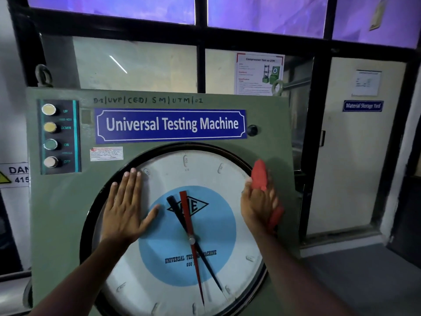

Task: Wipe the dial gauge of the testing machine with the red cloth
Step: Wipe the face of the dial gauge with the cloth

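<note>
The large round dial gauge [173,265] fills the lower middle of the green machine front; it has a white face, a blue centre, a black rim, and red and black pointers. My left hand [127,206] lies flat with spread fingers on the glass at the dial's upper left. My right hand [257,206] is at the dial's upper right rim and holds the red cloth [259,174], which sticks out above the fingers and below the palm. The cloth touches the rim area and looks blurred.
A blue "Universal Testing Machine" plate [170,124] sits above the dial. A button panel [59,136] with UP, DOWN, ON, OFF is at the upper left. A black knob [252,130] is right of the plate. A door and floor lie to the right.
</note>
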Demonstrator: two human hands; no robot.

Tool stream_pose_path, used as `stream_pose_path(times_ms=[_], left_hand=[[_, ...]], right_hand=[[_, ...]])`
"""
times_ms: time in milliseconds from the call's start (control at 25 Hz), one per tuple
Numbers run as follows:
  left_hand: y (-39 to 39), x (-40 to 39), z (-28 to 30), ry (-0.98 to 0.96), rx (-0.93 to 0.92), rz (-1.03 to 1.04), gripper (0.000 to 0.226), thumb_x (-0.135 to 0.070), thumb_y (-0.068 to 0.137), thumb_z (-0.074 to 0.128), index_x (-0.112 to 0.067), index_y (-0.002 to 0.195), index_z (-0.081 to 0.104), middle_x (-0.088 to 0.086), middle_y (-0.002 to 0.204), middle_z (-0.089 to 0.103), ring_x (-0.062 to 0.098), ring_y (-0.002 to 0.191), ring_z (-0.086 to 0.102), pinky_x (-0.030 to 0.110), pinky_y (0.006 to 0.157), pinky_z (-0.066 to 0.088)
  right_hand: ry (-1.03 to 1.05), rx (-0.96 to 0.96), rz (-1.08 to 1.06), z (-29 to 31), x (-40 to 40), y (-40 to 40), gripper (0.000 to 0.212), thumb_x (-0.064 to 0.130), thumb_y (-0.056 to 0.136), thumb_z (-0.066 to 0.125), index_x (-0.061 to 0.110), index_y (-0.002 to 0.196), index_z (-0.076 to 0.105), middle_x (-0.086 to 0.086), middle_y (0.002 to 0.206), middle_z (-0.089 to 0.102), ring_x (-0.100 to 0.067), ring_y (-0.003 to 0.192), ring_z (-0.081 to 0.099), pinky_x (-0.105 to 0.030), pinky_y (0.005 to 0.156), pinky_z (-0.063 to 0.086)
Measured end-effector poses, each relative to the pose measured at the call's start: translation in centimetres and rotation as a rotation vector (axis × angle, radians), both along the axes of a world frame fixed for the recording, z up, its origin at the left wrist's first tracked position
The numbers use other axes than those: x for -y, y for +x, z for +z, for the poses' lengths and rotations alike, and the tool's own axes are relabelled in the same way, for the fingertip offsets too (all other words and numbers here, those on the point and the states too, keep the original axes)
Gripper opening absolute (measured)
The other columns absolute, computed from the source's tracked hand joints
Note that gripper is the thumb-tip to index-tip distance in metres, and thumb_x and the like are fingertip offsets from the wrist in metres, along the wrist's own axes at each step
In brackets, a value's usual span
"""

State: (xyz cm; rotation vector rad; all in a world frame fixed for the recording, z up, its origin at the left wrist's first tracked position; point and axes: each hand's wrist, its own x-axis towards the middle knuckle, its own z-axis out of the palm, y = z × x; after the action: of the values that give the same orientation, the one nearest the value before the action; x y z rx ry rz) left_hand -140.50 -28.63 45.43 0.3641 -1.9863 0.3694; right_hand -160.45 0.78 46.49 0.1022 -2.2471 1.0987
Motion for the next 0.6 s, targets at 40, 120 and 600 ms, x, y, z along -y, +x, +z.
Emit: stream_pose_path(times_ms=[40,120,600], left_hand=[[0.0,0.0,0.0,0.0,0.001,-0.002,0.1,-0.072,0.098,0.033,-0.006,0.171,0.012,0.013,0.18,0.013,0.025,0.168,0.009,0.047,0.137,0.007],[0.1,0.1,0.0,0.005,0.005,-0.007,0.1,-0.072,0.099,0.033,-0.007,0.171,0.011,0.012,0.181,0.012,0.025,0.168,0.01,0.048,0.137,0.008],[-0.1,0.2,-0.2,0.034,-0.008,-0.034,0.101,-0.074,0.099,0.033,-0.008,0.172,0.012,0.01,0.181,0.011,0.025,0.168,0.012,0.047,0.137,0.009]], right_hand=[[-0.004,0.032,-0.029,-1.7,-0.6,0.0,0.074,0.054,0.104,0.027,0.002,0.13,0.073,0.006,0.176,0.023,-0.027,0.151,0.038,-0.047,0.12,0.029],[-0.071,0.044,-0.048,-3.5,-0.7,0.5,0.082,0.055,0.101,0.023,-0.005,0.122,0.076,0.0,0.175,0.027,-0.03,0.152,0.038,-0.05,0.119,0.032],[0.3,-0.437,0.282,10.1,13.5,5.5,0.069,0.06,0.107,0.019,0.036,0.17,0.003,0.002,0.177,-0.018,-0.026,0.163,-0.019,-0.061,0.127,-0.017]])
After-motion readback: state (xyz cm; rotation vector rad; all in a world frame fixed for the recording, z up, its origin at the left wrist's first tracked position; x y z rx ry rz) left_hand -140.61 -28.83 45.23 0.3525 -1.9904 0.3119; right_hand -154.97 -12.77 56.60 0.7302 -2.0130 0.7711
